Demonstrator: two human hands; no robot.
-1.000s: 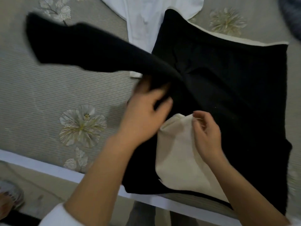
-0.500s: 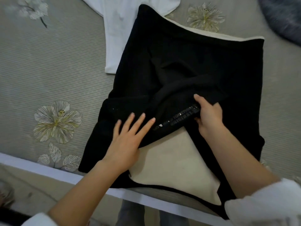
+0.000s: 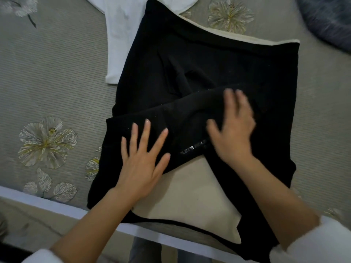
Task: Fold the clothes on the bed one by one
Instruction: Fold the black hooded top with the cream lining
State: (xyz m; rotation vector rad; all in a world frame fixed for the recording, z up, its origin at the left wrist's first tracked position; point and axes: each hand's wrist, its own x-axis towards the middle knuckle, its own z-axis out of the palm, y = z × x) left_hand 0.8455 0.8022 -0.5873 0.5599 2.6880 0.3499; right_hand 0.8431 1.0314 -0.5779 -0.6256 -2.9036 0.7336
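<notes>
A black knitted garment with a cream lining [image 3: 209, 63] lies spread flat on the grey-green ribbed bed cover embroidered with pale flowers [image 3: 57, 82], its near hem reaching the white edge of the bed [image 3: 38, 200]. One black sleeve [image 3: 171, 118] is folded across the garment's near half, and a line of small white lettering [image 3: 192, 147] runs along the sleeve's end. Below that lettering a wide cream panel of the lining [image 3: 190, 196] lies exposed at the garment's near middle.

The left hand [image 3: 141, 158] lies flat on the folded sleeve at the garment's near left part, fingers straight and fanned wide, palm down on the cloth. The right hand [image 3: 231, 130] is blurred; it sits over the sleeve towards the garment's right part, its fingers straight and spread, holding nothing.

A white cloth garment [image 3: 121, 35] lies past the black garment's far left corner, partly tucked under it. A dark blue-grey fuzzy item [image 3: 326, 21] lies beyond the garment's far right corner, apart from it.
</notes>
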